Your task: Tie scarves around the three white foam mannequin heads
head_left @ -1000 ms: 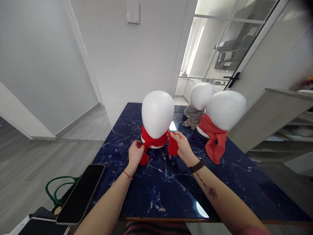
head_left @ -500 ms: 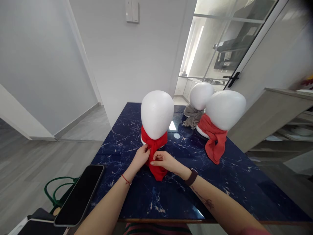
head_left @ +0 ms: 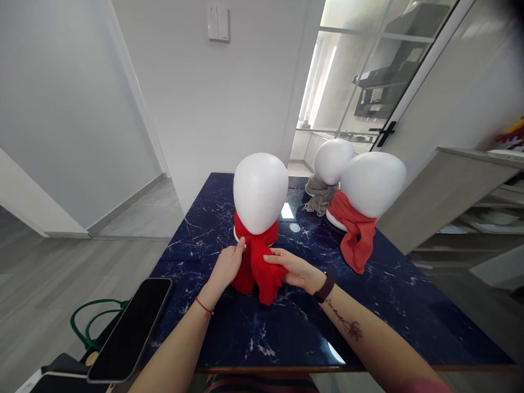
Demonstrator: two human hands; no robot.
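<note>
A white mannequin head [head_left: 261,191] stands upright in front of me, with a bright red scarf [head_left: 262,267] wrapped around its neck and its ends hanging onto the table. My left hand [head_left: 229,262] pinches the scarf just below the chin, on the left side. Between the thumb and fingers of my right hand [head_left: 292,267] is the hanging part of the scarf, pulled out to the right. The two ends lie apart, one to the left and one to the right. Folds under the chin are partly hidden by my fingers.
On the right stand a mannequin head [head_left: 373,183] with a coral-red scarf [head_left: 355,234] and, behind it, another head [head_left: 333,161] with a grey scarf [head_left: 321,194]. A phone [head_left: 131,330] lies at the left edge of the dark blue marbled table [head_left: 241,338]. Shelves [head_left: 483,218] stand to the right.
My right hand has taken hold of the hanging scarf and drawn it rightward. The scarf ends have spread apart. My left hand has shifted slightly, staying near the chin.
</note>
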